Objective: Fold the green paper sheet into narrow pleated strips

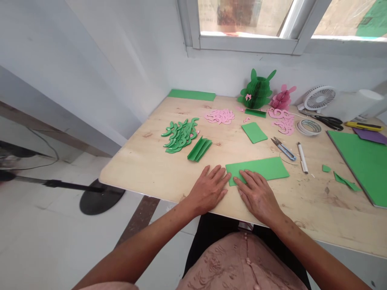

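Observation:
A long green paper strip (269,168) lies flat near the table's front edge. My right hand (255,194) rests palm down on its left part, fingers slightly spread. At the strip's left end is my left hand (209,188), lying flat on the table with its fingertips at the paper's edge. Both hands are open. A folded, pleated green paper (199,149) sits beyond my left hand. Farther back is a small green rectangle (254,132). Blue-handled snips (283,148) and a white pen (302,158) lie to the right of it.
Green cutouts (180,135) and pink cutouts (220,116) are piled on the table (136,161). Green (256,90) and pink (281,98) paper figures stand by the wall. At the right are a fan (319,98), tape (308,127), black scissors (329,121), a yellow cutter (364,126) and green sheets (363,161).

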{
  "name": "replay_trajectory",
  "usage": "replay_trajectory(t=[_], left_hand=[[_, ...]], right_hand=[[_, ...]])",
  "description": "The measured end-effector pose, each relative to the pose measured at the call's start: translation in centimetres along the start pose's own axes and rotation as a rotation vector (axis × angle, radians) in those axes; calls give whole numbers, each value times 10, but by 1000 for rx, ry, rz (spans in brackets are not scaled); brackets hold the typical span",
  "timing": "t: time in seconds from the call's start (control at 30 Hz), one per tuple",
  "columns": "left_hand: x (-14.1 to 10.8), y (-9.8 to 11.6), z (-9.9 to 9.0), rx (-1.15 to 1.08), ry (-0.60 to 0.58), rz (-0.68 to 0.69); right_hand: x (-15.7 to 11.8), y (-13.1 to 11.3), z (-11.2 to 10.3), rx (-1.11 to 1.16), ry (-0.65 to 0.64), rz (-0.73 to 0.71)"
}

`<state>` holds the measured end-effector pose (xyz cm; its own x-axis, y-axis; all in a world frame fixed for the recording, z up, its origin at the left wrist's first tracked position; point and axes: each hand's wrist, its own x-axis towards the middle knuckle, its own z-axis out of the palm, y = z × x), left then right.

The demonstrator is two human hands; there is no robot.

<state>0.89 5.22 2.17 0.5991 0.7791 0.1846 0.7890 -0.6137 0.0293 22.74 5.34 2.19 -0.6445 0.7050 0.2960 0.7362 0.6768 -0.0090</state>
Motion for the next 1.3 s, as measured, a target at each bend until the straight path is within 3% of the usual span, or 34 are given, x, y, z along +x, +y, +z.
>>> replay_trajectory(t=[0.2, 0.67, 1.0, 1.3], left_hand=[[-1, 10, 6, 19, 51, -51], [-3, 11, 9, 15, 59, -67], [0, 4, 8, -34, 71, -62], [10, -9, 13, -62, 151, 24]], right_hand=[[0, 0, 0, 8, 4, -2], [0, 0, 1, 19, 8, 1], [0, 1, 2, 25, 8, -1], [1, -1, -1, 43, 9, 9]])
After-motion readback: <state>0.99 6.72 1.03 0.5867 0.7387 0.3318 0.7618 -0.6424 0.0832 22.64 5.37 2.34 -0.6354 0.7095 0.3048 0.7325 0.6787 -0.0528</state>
